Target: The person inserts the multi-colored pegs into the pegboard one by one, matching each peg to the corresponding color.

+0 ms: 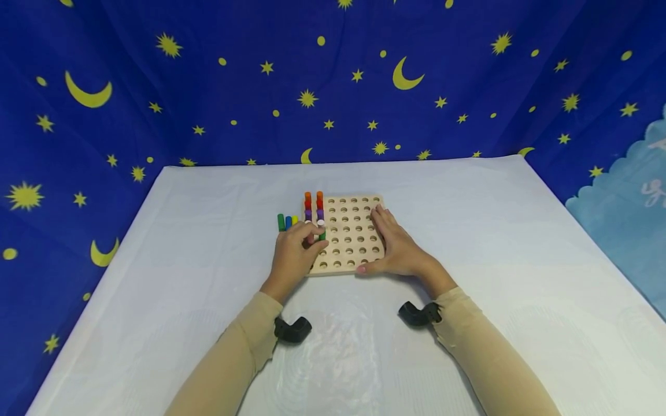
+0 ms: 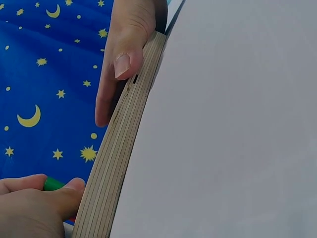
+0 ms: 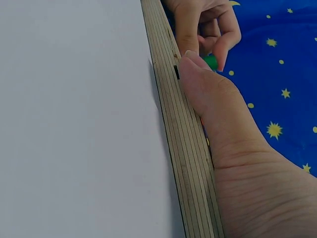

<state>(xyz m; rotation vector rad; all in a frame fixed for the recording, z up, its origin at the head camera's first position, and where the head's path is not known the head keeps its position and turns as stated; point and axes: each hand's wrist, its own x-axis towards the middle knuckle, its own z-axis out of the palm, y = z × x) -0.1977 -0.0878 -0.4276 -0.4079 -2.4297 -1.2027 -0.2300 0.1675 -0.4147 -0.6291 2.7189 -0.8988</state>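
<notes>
Three loose pegs point(image 1: 287, 222) lie left of one pegboard point(image 1: 354, 254). Left hand point(image 1: 294, 254) pinches a green peg point(image 1: 322, 235); right hand point(image 1: 395, 248) rests flat, fingers straight, on the board.

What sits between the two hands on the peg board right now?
In the head view, only empty holes of the wooden peg board lie between the left hand, pinching a green peg, and the right hand.

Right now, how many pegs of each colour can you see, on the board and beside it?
orange pegs: 2
red pegs: 2
purple pegs: 2
white peg: 1
green pegs: 2, one pinched by the left hand
blue peg: 1
yellow peg: 1
Total: 11 in view; the hand may hide more.
</notes>
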